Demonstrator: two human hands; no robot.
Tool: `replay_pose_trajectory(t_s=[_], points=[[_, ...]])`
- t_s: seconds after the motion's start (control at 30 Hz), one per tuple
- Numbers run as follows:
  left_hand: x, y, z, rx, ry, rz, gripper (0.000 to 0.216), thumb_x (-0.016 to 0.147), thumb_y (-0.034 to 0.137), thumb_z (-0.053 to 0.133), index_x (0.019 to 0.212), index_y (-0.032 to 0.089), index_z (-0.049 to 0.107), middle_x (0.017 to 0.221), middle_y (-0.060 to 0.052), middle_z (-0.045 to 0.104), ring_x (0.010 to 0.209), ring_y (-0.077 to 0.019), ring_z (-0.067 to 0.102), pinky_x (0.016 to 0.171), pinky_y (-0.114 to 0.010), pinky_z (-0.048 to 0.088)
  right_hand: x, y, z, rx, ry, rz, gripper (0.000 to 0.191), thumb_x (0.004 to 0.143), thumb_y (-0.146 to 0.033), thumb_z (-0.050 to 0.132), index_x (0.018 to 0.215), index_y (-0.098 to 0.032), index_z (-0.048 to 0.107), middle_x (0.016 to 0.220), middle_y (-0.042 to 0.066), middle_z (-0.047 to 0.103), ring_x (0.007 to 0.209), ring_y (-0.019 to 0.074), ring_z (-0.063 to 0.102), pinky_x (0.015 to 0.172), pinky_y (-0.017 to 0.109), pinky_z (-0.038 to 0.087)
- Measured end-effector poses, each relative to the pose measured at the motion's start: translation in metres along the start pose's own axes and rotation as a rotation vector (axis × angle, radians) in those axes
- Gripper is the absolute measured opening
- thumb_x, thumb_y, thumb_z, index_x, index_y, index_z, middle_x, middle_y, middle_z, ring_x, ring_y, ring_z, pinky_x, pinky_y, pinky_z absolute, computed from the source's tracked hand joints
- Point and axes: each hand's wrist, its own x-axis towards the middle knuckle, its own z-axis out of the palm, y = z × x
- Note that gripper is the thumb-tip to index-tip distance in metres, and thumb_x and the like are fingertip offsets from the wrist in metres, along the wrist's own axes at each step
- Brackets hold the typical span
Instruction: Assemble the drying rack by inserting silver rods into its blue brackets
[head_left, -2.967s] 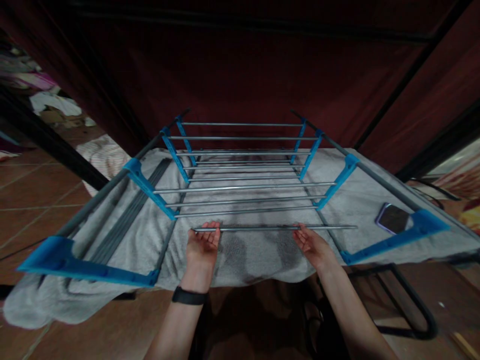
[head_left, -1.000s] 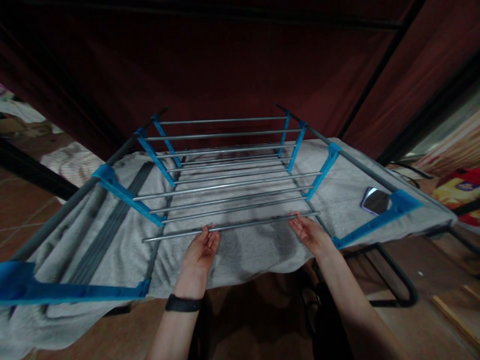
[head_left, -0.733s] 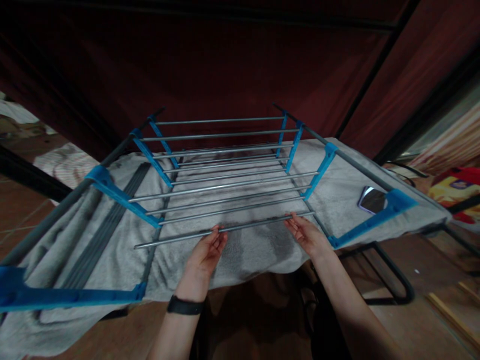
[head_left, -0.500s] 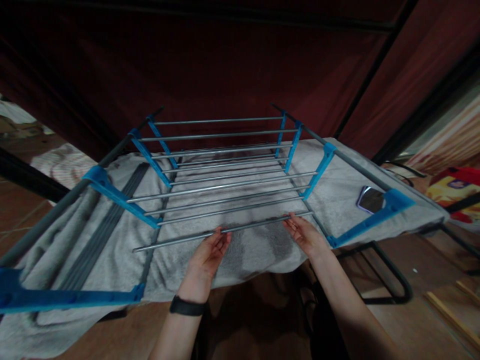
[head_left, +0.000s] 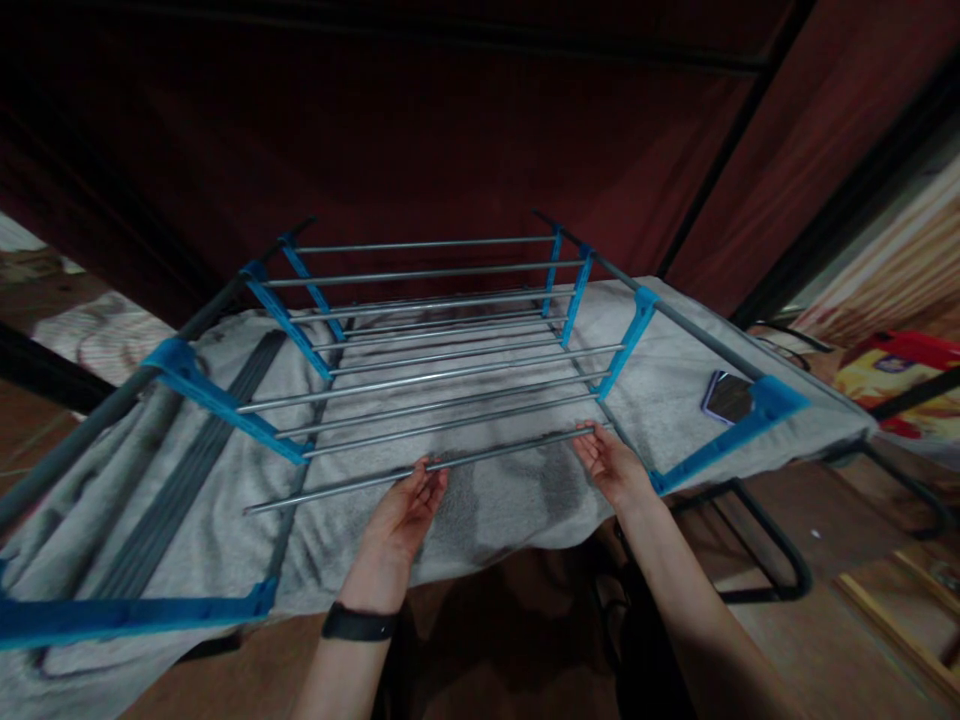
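A loose grey metal rod (head_left: pixel 510 451) lies across the near part of a partly assembled rack, held in both my hands. Palm up, my left hand (head_left: pixel 409 505) pinches it left of its middle; a dark band circles that wrist. Close to the rod's right end, my right hand (head_left: pixel 609 462) has its fingertips closed on it. Several similar rods span the blue plastic brackets (head_left: pixel 577 300) farther back. The nearest brackets, one at the lower left (head_left: pixel 142 615) and another blue bracket (head_left: pixel 724 440) at the right, carry no rod between them.
Grey cloth (head_left: pixel 517 500) covers the surface beneath the rack. Several spare rods (head_left: pixel 191 465) lie at the left. A phone (head_left: pixel 727 398) rests at the right, near a red and yellow package (head_left: pixel 900 385). Dark red panels (head_left: pixel 450 130) stand behind.
Both hands and the rod remain in nearly the same place on the rack. The whole view has shifted slightly, so things appear a little farther left.
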Motion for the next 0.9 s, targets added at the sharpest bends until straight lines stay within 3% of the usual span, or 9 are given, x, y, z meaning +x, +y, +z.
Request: replay_pose_trajectory(t_s=[0.3,0.53,0.9], points=[[0.0,0.001,0.0,0.02,-0.018,0.007,0.019,0.09,0.003,0.05,0.082,0.011,0.065,0.076,-0.008,0.068,0.07,-0.014,0.068,0.064,-0.023,0.061,0.006,-0.001,-0.004,0.015,0.051,-0.065,0.015,0.091,-0.024,0.058,0.078,-0.022,0.065,0.076,0.002,0.073,0.067,0.0118,0.07,0.067,0.023,0.061],[0.01,-0.002,-0.006,0.029,-0.081,0.06,0.021,0.091,0.004,0.049,0.08,0.012,0.065,0.078,-0.007,0.07,0.073,-0.013,0.069,0.069,-0.023,0.061,0.006,0.004,-0.005,-0.028,-0.014,-0.126,0.01,0.08,-0.015,0.073,0.078,-0.021,0.065,0.077,0.001,0.074,0.067,0.0112,0.07,0.068,0.02,0.06],[0.0,-0.017,0.002,-0.011,-0.088,0.016,0.019,0.091,0.004,0.05,0.084,0.012,0.066,0.079,-0.008,0.071,0.07,-0.0137,0.07,0.066,-0.024,0.062,-0.008,0.025,0.008,-0.097,-0.096,-0.011,0.012,0.072,-0.014,0.077,0.073,-0.019,0.066,0.078,0.002,0.074,0.071,0.0133,0.07,0.072,0.023,0.059]])
